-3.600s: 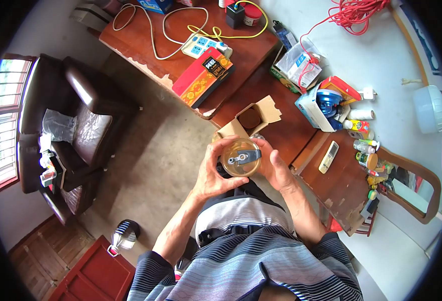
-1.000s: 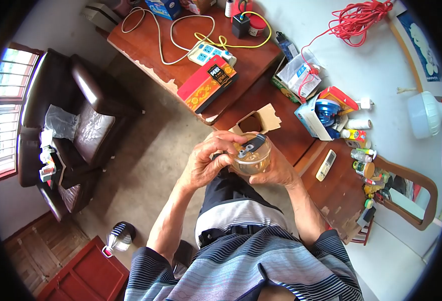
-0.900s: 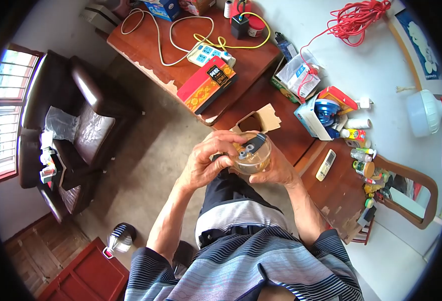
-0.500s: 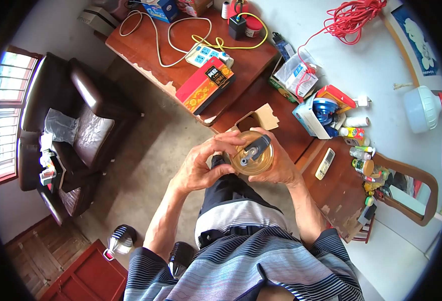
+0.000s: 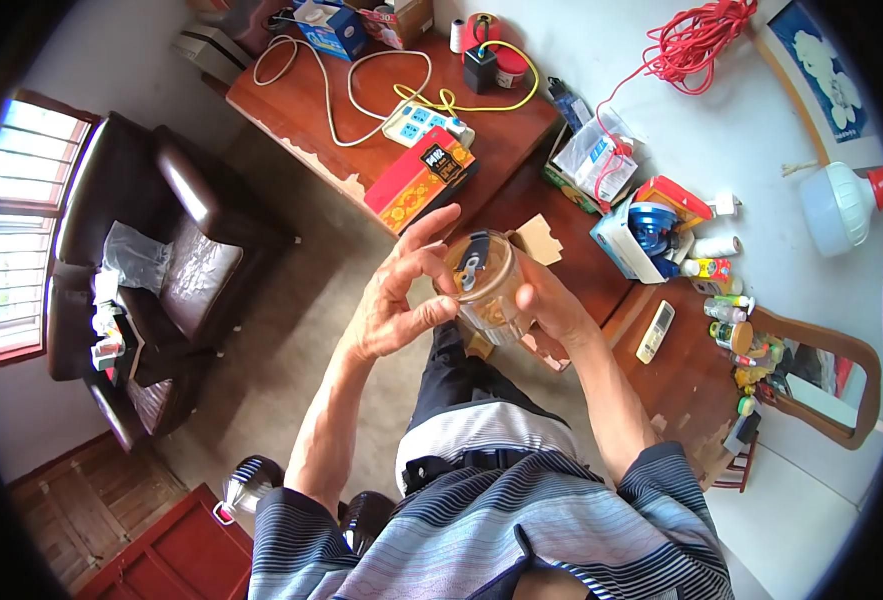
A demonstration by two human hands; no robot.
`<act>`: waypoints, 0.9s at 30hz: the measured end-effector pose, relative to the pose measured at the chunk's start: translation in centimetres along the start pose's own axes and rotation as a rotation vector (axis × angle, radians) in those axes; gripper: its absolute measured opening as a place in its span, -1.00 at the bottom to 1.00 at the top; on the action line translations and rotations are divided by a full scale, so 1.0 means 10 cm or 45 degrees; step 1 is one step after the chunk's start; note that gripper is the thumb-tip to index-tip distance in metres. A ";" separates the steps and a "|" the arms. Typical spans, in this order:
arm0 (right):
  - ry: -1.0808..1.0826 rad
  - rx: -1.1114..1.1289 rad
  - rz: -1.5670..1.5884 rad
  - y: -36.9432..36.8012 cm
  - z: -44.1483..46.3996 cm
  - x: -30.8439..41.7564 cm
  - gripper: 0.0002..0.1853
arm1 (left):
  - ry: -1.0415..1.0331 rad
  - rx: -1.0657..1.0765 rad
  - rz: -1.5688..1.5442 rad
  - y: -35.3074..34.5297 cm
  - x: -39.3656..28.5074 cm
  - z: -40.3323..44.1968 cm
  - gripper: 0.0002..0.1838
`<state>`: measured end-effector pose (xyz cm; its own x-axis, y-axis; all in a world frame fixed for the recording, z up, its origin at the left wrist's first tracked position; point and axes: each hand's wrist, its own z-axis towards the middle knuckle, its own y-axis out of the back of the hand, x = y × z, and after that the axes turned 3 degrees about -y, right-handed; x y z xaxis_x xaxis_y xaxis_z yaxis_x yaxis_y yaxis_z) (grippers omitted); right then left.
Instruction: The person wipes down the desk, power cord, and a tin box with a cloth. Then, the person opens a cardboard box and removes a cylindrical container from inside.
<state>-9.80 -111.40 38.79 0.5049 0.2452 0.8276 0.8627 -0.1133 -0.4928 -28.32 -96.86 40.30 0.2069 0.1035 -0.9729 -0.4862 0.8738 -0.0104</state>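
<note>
A clear jar [image 5: 496, 312] with a round see-through lid [image 5: 483, 266] is tilted in front of my body. A dark flip piece with a grey spout sits on the lid. My right hand [image 5: 556, 305] is wrapped round the jar's right side, its thumb in front and some fingers hidden behind. My left hand [image 5: 401, 295] is at the lid's left edge with its fingers apart, one finger raised and the thumb tip close to the rim. Just behind the jar, an open cardboard box [image 5: 539, 240] is partly hidden.
A red and gold box [image 5: 421, 180] and a white power strip [image 5: 423, 122] with cables lie on the brown table [image 5: 296, 115]. To the right are a remote [image 5: 655, 332], several small bottles, a blue-and-white box [image 5: 626, 240] and a framed mirror [image 5: 851, 400].
The jar has tilted, so more of its side shows, and its lid has turned. My left hand has moved up slightly, with its fingers spread more. The view has shifted a little.
</note>
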 end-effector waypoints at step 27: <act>0.000 0.043 0.467 -0.29 0.31 -0.59 -0.29 | -0.029 -0.427 0.330 0.01 -0.11 -0.62 -0.11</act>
<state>-15.33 -109.57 34.51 0.7804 0.1941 0.5944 0.6231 -0.1621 -0.7652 -33.82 -99.85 39.97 0.0588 0.3133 -0.9478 -0.7733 0.6147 0.1552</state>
